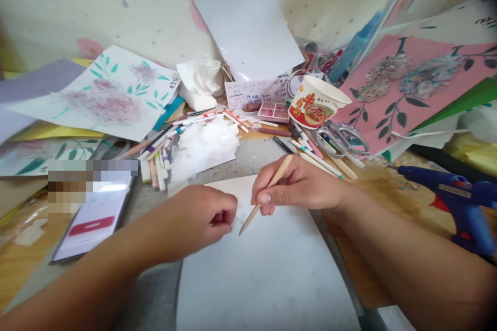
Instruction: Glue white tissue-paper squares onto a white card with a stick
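Observation:
My right hand (pixel 285 186) grips a pointed wooden stick (pixel 267 191) like a pen. The stick slants down to the left, its sharp end at or just above a large white sheet of paper (pixel 264 274). Whether the tip touches the paper I cannot tell. My left hand (pixel 205 212) is curled closed over the upper left of the same sheet, close to the tip. Its fingertips are turned away, so anything pinched in them is hidden. Faint grey smudges show on the paper between the hands.
Behind the sheet lie torn white paper (pixel 205 142) and several markers (pixel 159 165). A noodle cup (pixel 316 101) and scissors (pixel 341 139) stand back right. A blue glue gun (pixel 462 191) is at right, a phone (pixel 97 212) at left. Flower pictures (pixel 112 90) lean at the sides.

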Motion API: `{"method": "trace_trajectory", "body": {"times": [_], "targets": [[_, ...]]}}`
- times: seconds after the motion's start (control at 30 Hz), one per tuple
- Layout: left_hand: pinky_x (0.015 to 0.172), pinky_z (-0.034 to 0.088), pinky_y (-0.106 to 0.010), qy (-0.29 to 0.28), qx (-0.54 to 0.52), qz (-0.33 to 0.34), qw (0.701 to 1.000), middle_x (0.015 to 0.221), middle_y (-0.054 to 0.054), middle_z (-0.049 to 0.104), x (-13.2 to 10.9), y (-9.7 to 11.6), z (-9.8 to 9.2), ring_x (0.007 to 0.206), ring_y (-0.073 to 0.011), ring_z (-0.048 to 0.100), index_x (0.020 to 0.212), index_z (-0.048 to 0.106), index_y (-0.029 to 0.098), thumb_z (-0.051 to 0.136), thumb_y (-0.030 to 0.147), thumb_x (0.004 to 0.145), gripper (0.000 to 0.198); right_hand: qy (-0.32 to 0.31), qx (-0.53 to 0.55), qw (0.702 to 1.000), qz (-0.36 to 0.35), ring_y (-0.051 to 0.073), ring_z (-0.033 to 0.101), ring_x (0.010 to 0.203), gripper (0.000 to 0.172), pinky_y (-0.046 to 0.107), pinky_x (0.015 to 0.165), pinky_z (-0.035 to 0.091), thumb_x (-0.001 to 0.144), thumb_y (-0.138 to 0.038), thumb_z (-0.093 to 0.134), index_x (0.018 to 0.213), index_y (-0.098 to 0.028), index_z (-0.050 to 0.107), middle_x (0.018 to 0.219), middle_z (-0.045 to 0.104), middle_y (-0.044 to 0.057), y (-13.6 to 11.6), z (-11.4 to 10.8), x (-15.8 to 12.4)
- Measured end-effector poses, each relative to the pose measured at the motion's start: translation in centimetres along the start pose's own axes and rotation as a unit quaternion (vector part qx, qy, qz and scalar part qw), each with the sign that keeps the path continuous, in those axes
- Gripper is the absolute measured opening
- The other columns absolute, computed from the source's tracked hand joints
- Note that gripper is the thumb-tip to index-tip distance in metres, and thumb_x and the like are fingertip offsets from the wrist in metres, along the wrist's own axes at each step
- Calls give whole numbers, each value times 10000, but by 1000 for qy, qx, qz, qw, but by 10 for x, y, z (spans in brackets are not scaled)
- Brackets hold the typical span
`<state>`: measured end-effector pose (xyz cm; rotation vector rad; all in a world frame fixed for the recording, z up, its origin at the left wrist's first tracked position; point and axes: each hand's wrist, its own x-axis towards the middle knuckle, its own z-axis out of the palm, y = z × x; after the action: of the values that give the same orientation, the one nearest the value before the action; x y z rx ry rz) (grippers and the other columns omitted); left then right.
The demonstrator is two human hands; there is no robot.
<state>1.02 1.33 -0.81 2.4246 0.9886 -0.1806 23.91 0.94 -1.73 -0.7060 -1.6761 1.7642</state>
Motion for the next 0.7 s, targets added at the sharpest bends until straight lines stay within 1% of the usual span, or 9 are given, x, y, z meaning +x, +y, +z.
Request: {"method": "trace_trajectory", "body": {"times": [0.07, 0.13, 0.2, 0.27, 0.37, 0.5, 0.57, 0.63, 0.7], "targets": [[664, 397, -237, -33, -26, 68, 997, 704, 61, 638, -6, 0, -7, 685, -117, 565, 714, 610, 219, 596, 116, 781, 124, 5, 5, 1000, -15, 105, 636, 571, 103, 208, 549, 521, 797, -201, 703, 730, -124, 685, 605, 654, -7, 0, -1, -1], [717, 415, -207, -101, -70, 136, 983, 730, 65, 648, -11, 0, -13, 751, -112, 592, 745, 628, 231, 621, 88, 798, 153, 20, 12, 999, -34, 109, 643, 561, 113, 211, 545, 530, 803, -222, 707, 743, -127, 691, 601, 662, -5, -2, -3, -3], [733, 421, -189, -140, -89, 163, 973, 733, 62, 647, -13, -1, -17, 778, -113, 600, 753, 637, 235, 643, 78, 804, 164, 25, 12, 998, -53, 117, 653, 555, 131, 216, 540, 536, 813, -251, 709, 763, -131, 697, 595, 669, -3, -4, -6, -3], [740, 419, -193, -119, -76, 156, 978, 742, 51, 632, -11, -2, -15, 786, -118, 594, 743, 646, 231, 656, 81, 799, 161, 5, -2, 998, -68, 121, 662, 563, 122, 212, 531, 532, 824, -245, 698, 776, -133, 699, 603, 675, -2, -7, -8, -4], [755, 415, -217, -58, -45, 124, 990, 823, 25, 601, -2, -5, -8, 823, -133, 589, 752, 670, 224, 660, 109, 800, 125, -16, -74, 993, -95, 101, 643, 580, 89, 184, 518, 499, 830, -169, 674, 754, -127, 694, 669, 689, 7, -13, -4, -10], [745, 412, -254, -24, -6, 92, 995, 851, 10, 574, 6, -7, 0, 818, -155, 577, 769, 670, 215, 617, 133, 822, 111, 42, -236, 963, -121, 93, 608, 598, 130, 184, 546, 468, 879, -170, 632, 794, -98, 699, 699, 690, 36, -13, 21, -31], [719, 406, -253, -17, -3, 92, 996, 831, 12, 564, 6, -8, 2, 797, -152, 570, 770, 663, 210, 601, 132, 830, 116, 75, -258, 954, -132, 106, 639, 648, 155, 191, 605, 487, 913, -171, 594, 844, -81, 700, 719, 699, 56, -5, 38, -44], [708, 399, -245, -12, -14, 97, 995, 822, 17, 562, 6, -9, 3, 795, -146, 567, 767, 656, 207, 597, 124, 830, 120, 120, -306, 929, -169, 119, 655, 708, 113, 201, 670, 499, 907, -149, 598, 916, -86, 691, 773, 717, 66, 8, 53, -53], [696, 389, -239, -7, -26, 101, 994, 817, 22, 562, 6, -10, 5, 793, -139, 562, 756, 647, 206, 597, 119, 827, 123, 144, -359, 903, -187, 135, 659, 741, 113, 214, 669, 501, 909, -163, 595, 965, -105, 675, 832, 726, 70, 21, 65, -58]]}}
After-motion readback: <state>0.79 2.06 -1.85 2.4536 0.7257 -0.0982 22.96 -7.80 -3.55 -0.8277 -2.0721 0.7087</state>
